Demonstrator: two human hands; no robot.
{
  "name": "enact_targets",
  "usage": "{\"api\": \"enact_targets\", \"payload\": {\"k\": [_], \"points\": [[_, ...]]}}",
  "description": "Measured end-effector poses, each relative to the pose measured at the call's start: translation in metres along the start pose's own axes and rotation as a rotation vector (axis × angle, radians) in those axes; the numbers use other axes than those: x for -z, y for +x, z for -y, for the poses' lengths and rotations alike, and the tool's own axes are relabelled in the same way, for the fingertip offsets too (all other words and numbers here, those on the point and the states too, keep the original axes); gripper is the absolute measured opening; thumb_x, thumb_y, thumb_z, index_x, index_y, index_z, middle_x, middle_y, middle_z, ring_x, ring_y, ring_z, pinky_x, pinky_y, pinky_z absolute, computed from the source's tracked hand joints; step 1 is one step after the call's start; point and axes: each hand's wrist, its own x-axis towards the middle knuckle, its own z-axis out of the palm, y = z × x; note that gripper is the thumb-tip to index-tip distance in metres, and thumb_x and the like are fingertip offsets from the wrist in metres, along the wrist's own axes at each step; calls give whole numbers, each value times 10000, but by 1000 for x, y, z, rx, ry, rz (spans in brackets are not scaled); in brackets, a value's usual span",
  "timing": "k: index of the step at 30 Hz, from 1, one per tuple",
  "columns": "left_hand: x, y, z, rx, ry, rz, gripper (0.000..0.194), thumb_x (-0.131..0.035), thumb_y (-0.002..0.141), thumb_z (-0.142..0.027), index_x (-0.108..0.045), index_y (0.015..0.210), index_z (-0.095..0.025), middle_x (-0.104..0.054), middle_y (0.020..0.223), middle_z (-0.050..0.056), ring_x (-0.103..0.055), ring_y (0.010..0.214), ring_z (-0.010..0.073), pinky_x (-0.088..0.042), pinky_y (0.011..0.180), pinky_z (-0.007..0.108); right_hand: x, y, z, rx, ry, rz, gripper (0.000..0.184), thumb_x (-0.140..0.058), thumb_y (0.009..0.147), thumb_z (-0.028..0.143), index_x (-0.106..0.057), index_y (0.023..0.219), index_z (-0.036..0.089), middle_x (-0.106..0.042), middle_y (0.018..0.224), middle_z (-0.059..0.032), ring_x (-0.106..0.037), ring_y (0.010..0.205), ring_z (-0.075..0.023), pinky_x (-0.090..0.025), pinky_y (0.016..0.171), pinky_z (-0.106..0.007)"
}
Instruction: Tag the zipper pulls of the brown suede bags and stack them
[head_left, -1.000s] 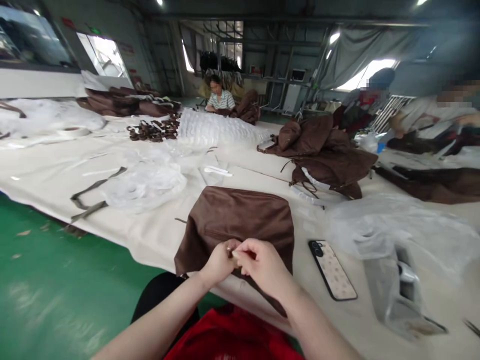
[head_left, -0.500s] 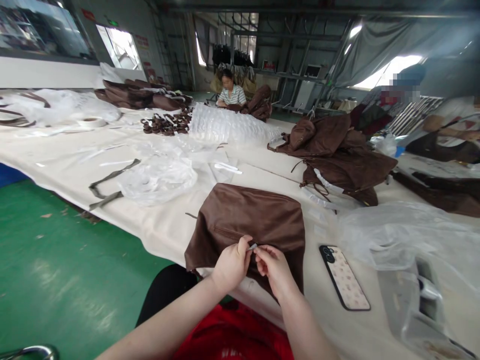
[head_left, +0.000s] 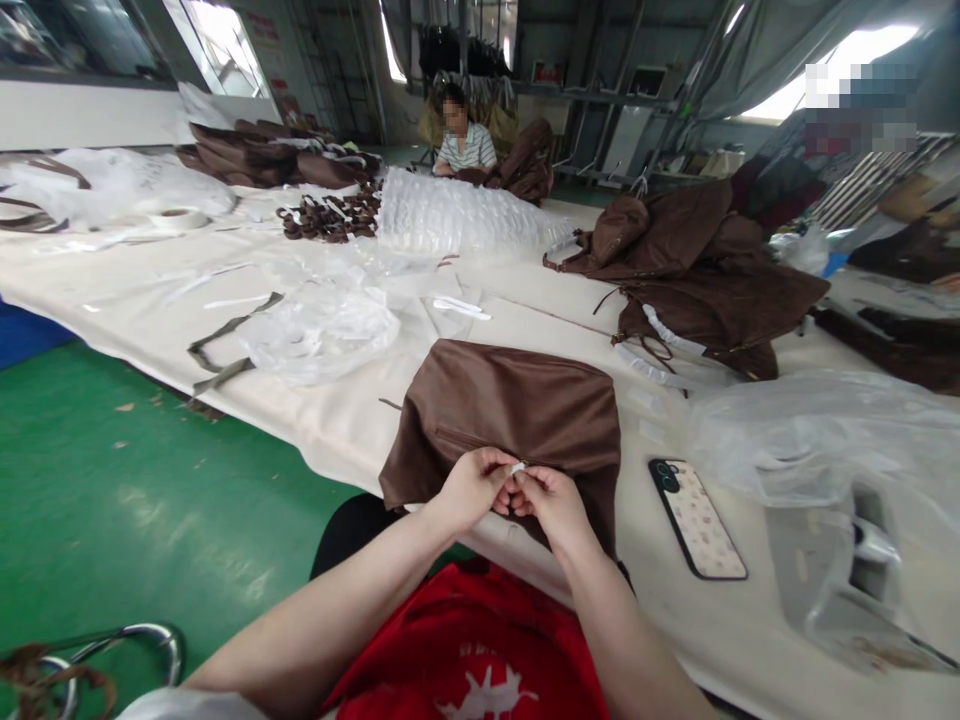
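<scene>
A brown leather-look bag (head_left: 517, 400) lies flat at the table's near edge, a zip line running across its face. Over its lower part, my left hand (head_left: 474, 488) and my right hand (head_left: 551, 500) meet fingertip to fingertip. Between them is a small white strip (head_left: 518, 467), pinched at the end of the zip. Both hands are closed, thumbs against forefingers. The zip pull itself is mostly hidden by my fingers.
A patterned phone (head_left: 699, 520) lies right of the bag, near clear plastic bags (head_left: 810, 440). More brown bags (head_left: 690, 260) are heaped behind. Bubble wrap (head_left: 465, 215) and crumpled plastic (head_left: 322, 340) lie farther back. A person (head_left: 466, 140) sits across the table (head_left: 337, 430).
My hands have drawn closer together around the white strip, and the left hand has turned slightly. The camera view has tilted down, showing more of the red apron.
</scene>
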Motion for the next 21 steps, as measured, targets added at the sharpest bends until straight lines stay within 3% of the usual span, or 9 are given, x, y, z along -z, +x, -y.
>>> {"api": "enact_targets", "payload": {"k": [5, 9, 13, 16, 19, 21], "points": [[-6, -16, 4, -241, 224, -80, 186, -522, 845, -277, -635, 926, -154, -616, 669, 4, -554, 515, 97, -486, 517, 203, -4, 3, -1, -19, -57, -64, 288, -679, 730, 439, -662, 619, 174, -597, 491, -11, -489, 382, -106, -342, 354, -202], [-7, -21, 7, -378, 416, -124, 192, -465, 886, -248, -639, 937, -187, -666, 778, 37, -620, 682, 152, -510, 668, 256, -7, 0, 5, -28, 203, -92, 224, -706, 649, 338, -590, 553, 172, -520, 480, 35, -290, 324, -36, -148, 322, -200], [-10, -24, 13, -508, 522, -192, 189, -449, 900, -222, -618, 985, -208, -675, 866, 53, -633, 838, 189, -491, 795, 299, -8, -6, 7, -55, 439, -22, 188, -699, 644, 305, -588, 586, 165, -524, 561, 34, -297, 376, -33, -135, 355, -210], [-10, -24, 21, -525, 505, -168, 190, -436, 912, -221, -586, 1029, -218, -669, 848, 38, -633, 801, 170, -490, 784, 286, -9, -9, 3, -48, 495, 10, 227, -726, 663, 325, -582, 597, 163, -509, 578, 42, -287, 388, -29, -133, 370, -215], [-6, -21, 27, -497, 436, -244, 230, -486, 898, -263, -511, 1120, -207, -654, 791, 21, -622, 709, 157, -492, 683, 263, -10, -11, 0, -47, 488, 21, 254, -755, 668, 360, -592, 635, 168, -471, 556, 59, -266, 380, -27, -119, 373, -219], [-4, -19, 26, -444, 428, -266, 216, -522, 883, -310, -527, 1065, -193, -645, 743, 18, -605, 641, 154, -476, 595, 249, -11, -12, 0, -50, 477, 10, 279, -769, 659, 384, -587, 649, 173, -451, 540, 66, -260, 377, -29, -116, 375, -219]]}}
